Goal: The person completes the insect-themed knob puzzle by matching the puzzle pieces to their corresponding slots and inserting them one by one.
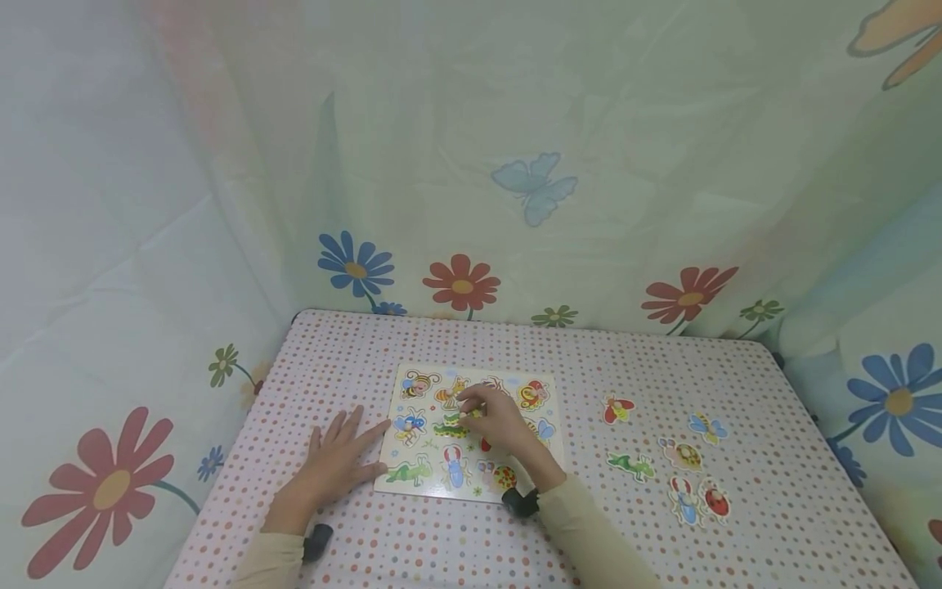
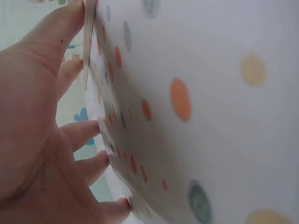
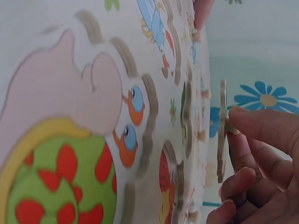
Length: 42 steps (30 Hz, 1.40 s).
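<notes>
My right hand (image 1: 500,421) is over the middle of a wooden insect puzzle board (image 1: 434,446). Its thumb and index finger pinch the small peg of a flat wooden puzzle piece (image 3: 222,133), seen edge-on and apart from the board in the right wrist view. From above, a green caterpillar (image 1: 446,424) shows by those fingertips; whether it is the held piece or the board's picture is hard to tell. My left hand (image 1: 334,458) rests spread on the tablecloth, thumb and index finger touching the board's left edge. In the left wrist view, the fingers (image 2: 86,133) are straight.
Several loose pieces lie right of the board: a red-winged bug (image 1: 617,410), a blue-winged bee (image 1: 708,428), a snail (image 1: 680,455), a grasshopper (image 1: 631,466), a blue beetle (image 1: 684,501) and a ladybug (image 1: 715,500). A dotted cloth (image 1: 589,540) covers the table; flowered curtains (image 1: 412,164) surround it.
</notes>
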Each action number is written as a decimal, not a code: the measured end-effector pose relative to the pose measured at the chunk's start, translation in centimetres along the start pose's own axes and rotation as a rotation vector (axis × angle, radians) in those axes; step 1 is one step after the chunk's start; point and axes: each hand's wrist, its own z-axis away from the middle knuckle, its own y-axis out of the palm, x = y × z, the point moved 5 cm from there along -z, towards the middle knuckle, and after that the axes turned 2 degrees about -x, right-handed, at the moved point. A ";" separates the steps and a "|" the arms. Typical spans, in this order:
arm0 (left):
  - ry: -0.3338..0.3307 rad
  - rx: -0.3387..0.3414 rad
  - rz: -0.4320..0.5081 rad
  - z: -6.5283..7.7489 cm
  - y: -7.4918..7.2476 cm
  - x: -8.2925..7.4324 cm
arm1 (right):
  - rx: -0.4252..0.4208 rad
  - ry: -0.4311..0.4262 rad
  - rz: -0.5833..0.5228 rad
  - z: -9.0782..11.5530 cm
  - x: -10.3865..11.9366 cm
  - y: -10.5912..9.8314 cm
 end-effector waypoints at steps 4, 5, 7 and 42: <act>0.006 -0.006 0.006 0.2 -0.3 -0.3 | 0.024 -0.011 -0.005 -0.2 0.3 0.8; 0.005 -0.004 0.003 0.2 -0.4 -0.3 | 0.030 -0.006 -0.008 -0.2 0.4 1.0; 0.004 -0.003 0.001 0.2 -0.4 -0.4 | 0.039 -0.002 -0.013 -0.2 0.4 1.3; -0.006 0.006 -0.009 0.0 0.2 0.2 | 0.106 0.105 -0.011 -0.2 -0.1 2.8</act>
